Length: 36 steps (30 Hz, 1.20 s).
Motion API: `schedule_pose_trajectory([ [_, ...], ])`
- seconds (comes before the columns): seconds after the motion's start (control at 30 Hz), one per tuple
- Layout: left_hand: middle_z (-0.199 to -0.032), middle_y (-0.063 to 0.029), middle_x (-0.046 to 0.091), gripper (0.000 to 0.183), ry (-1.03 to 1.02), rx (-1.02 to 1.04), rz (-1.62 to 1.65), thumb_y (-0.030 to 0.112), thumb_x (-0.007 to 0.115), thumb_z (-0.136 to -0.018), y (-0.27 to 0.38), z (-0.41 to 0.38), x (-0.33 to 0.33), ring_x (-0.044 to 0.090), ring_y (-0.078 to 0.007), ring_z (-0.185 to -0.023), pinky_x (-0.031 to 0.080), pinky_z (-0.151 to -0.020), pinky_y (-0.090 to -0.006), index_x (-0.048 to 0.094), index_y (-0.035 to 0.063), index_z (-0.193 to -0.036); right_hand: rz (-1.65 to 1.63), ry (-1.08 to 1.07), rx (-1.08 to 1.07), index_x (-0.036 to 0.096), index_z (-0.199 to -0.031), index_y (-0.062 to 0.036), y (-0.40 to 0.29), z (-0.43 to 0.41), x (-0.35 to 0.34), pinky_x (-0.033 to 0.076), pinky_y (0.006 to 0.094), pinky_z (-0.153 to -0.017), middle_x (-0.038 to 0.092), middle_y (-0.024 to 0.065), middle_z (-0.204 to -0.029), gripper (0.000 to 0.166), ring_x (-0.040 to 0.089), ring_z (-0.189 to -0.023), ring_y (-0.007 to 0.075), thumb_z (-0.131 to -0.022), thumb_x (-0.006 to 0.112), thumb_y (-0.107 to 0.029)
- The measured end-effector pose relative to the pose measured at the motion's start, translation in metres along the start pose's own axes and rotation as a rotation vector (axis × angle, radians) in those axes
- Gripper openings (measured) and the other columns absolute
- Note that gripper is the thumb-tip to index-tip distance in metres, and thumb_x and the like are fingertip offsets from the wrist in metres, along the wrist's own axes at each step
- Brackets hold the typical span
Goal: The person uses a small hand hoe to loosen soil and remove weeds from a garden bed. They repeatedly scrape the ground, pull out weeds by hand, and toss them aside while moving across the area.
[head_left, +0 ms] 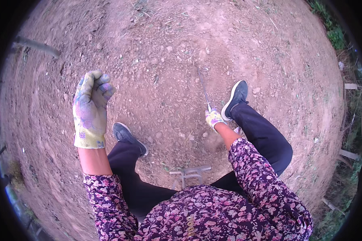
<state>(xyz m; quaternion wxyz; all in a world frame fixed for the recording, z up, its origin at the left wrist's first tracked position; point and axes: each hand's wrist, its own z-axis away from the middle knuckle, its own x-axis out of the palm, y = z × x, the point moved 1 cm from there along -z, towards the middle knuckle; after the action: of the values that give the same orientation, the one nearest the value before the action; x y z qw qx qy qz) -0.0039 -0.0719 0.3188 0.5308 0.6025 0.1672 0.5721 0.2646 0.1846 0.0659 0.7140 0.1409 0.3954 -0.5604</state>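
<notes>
My left hand (93, 105), in a yellow and purple patterned work glove, is raised at the left with its fingers curled, and no object shows in it. Low near the right shoe (236, 96), my right hand (214, 118) wears a matching glove and is closed around the near end of a thin metal rod (203, 86). The rod reaches forward, and its far end meets the loose soil (169, 75). Whether its tip is in the ground cannot be told.
A stool with a metal frame (190, 171) stands between my legs. My left shoe (123, 134) rests on the stony soil. A post (37, 46) is at the upper left. Green plants (336, 36) and pale posts (350, 86) line the right edge.
</notes>
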Motion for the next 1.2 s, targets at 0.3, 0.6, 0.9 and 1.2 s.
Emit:
schedule_pose_trajectory([
  [0.3,-0.086,-0.0095,0.059,0.022,-0.02,-0.019,-0.006,0.021,0.045,-0.09,-0.001,0.001,-0.004,0.056,-0.0183,-0.074,0.047,-0.07,-0.0311,0.055,0.0022,-0.097,-0.056,0.178,-0.079,0.053,-0.102,0.0022,0.012,0.009,-0.007,0.04,0.0448,-0.085,0.055,0.0297,-0.099,0.049,0.052,-0.098,0.0414,-0.083,0.045,-0.042],
  [0.6,-0.085,-0.0079,0.058,0.022,0.016,-0.02,-0.039,0.022,0.044,-0.091,0.002,0.005,0.001,0.055,-0.0172,-0.074,0.047,-0.072,-0.0313,0.055,0.0032,-0.095,-0.157,0.349,-0.09,0.052,-0.103,0.0042,-0.098,-0.076,-0.097,0.042,0.0433,-0.084,0.055,0.028,-0.101,0.046,0.053,-0.098,0.0393,-0.084,0.043,-0.038],
  [0.9,-0.085,-0.0077,0.058,0.021,0.018,-0.039,-0.054,0.022,0.044,-0.091,-0.004,0.001,0.012,0.056,-0.0164,-0.075,0.047,-0.071,-0.0305,0.055,0.0037,-0.095,-0.157,-0.02,0.002,0.046,-0.113,-0.0004,-0.083,-0.11,-0.041,0.042,0.0413,-0.085,0.054,0.0238,-0.109,0.046,0.051,-0.103,0.0385,-0.086,0.043,-0.037],
  [1.2,-0.086,-0.0096,0.059,0.021,-0.011,-0.017,-0.015,0.02,0.046,-0.09,0.0,0.003,-0.001,0.056,-0.0189,-0.074,0.047,-0.07,-0.0325,0.055,0.0023,-0.096,-0.059,-0.07,-0.065,0.042,-0.116,0.0026,-0.057,0.003,0.016,0.037,0.0427,-0.092,0.048,0.0278,-0.116,0.05,0.046,-0.11,0.0398,-0.086,0.041,-0.038],
])
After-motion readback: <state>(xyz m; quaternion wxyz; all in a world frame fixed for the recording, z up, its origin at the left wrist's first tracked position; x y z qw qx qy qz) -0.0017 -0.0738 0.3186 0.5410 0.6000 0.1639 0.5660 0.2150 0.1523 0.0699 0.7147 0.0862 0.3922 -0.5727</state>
